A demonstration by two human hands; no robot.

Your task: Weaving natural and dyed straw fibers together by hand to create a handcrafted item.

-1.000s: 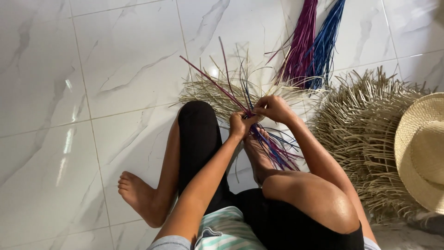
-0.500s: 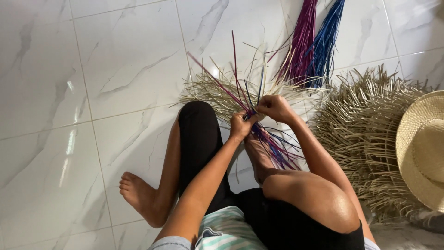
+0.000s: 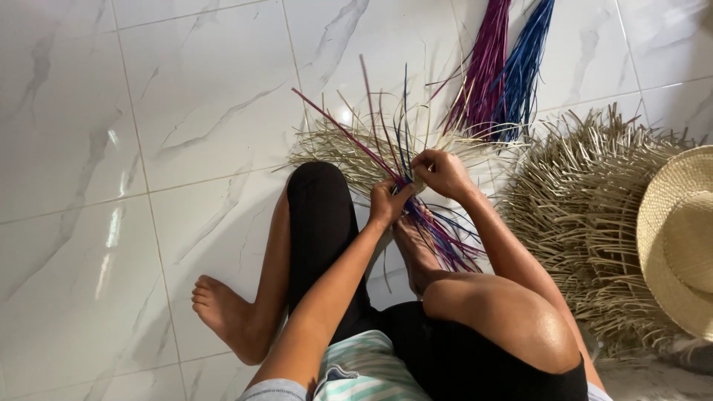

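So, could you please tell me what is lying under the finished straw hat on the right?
The straw hat rests on a round woven straw mat with loose fringed ends, itself on the white tile floor. The hat covers the mat's right part, so that area cannot be seen.

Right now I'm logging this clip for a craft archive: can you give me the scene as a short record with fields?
Setting: white marble-look tile floor, person seated on it
Left hand: fingers gripping purple and blue strands
Right hand: pinching the same strands, close beside the left
Under hands: pale straw weave with loose ends
Far side: purple bundle, blue bundle
Right: fringed straw mat, straw hat at the frame edge
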